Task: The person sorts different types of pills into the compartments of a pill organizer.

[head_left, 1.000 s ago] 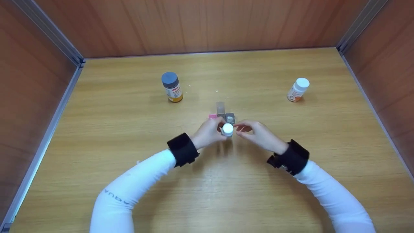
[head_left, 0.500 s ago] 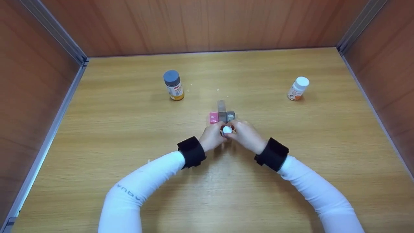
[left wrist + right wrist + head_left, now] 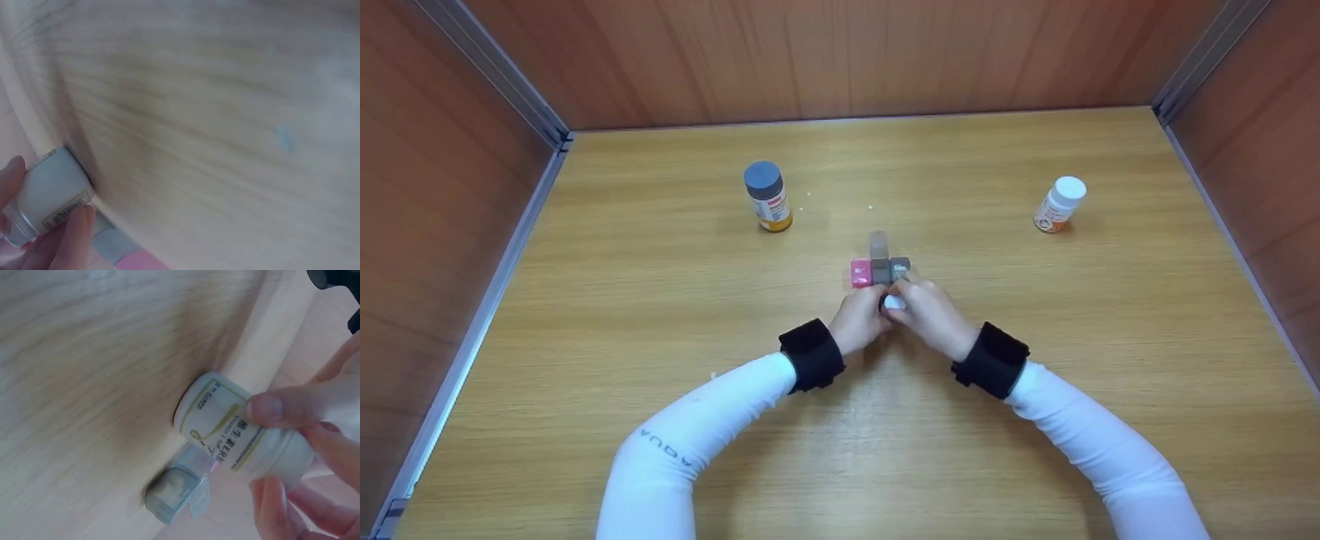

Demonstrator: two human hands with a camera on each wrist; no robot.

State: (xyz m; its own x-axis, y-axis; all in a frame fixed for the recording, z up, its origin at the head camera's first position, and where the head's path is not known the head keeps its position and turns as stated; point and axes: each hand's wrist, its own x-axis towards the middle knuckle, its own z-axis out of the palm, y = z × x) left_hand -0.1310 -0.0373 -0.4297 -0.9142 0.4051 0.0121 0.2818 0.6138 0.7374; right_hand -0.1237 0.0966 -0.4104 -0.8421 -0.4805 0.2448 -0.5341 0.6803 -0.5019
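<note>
A small white bottle [image 3: 893,302] with a gold-trimmed label stands on the tabletop between the two hands; the label shows best in the right wrist view [image 3: 225,433]. My left hand [image 3: 857,321] grips the bottle's body from the left. My right hand [image 3: 934,319] curls its fingers round the cap end, which the fingers partly hide. Just beyond the hands sits a pill box with a pink compartment [image 3: 861,273], a grey one [image 3: 880,271] and a blue-grey one [image 3: 899,267]. A clear lid [image 3: 878,244] sticks out from its far side.
A bottle with a dark blue cap [image 3: 768,196] stands at the back left. At the back right is a white-capped bottle [image 3: 1060,204] with an orange-and-white label. Tiny white specks [image 3: 871,207] lie behind the pill box. Wood-look panels [image 3: 840,60] wall the table.
My right hand has come in from the right and taken hold of the white bottle's cap end. My left hand keeps its grip on the bottle. More of the pink compartment shows.
</note>
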